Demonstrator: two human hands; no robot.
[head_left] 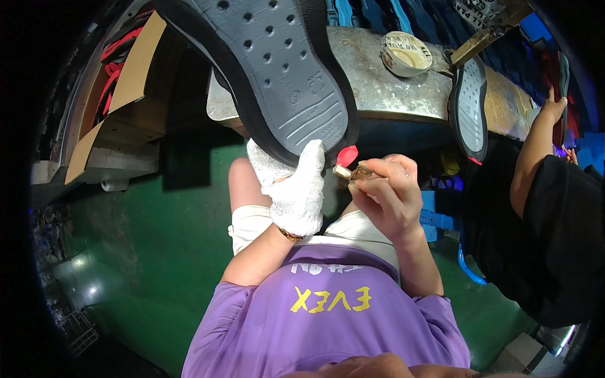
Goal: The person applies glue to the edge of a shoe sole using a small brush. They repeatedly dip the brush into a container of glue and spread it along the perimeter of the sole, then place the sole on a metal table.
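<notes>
A large black shoe sole (343, 82) with a grey, hole-dotted inner face is tilted up in front of me. My left hand (299, 189), in a white knitted glove, grips its near rounded end, thumb on the grey face and the other fingers behind. My right hand (391, 189) is bare and closed in a pinch on a small brush-like tool (359, 174) with a pale tip. That tip is close beside the sole's near end. A small red leaf-shaped piece (347, 155) shows just above the tip; what it is attached to is unclear.
Beyond the sole runs a worn metal bench (359, 94) bearing a bowl (406, 55) of pale paste. Another sole (470, 110) leans at its edge. At right a co-worker in black holds a sole (561, 94). An open carton (135, 69) with red-and-black pieces is at left.
</notes>
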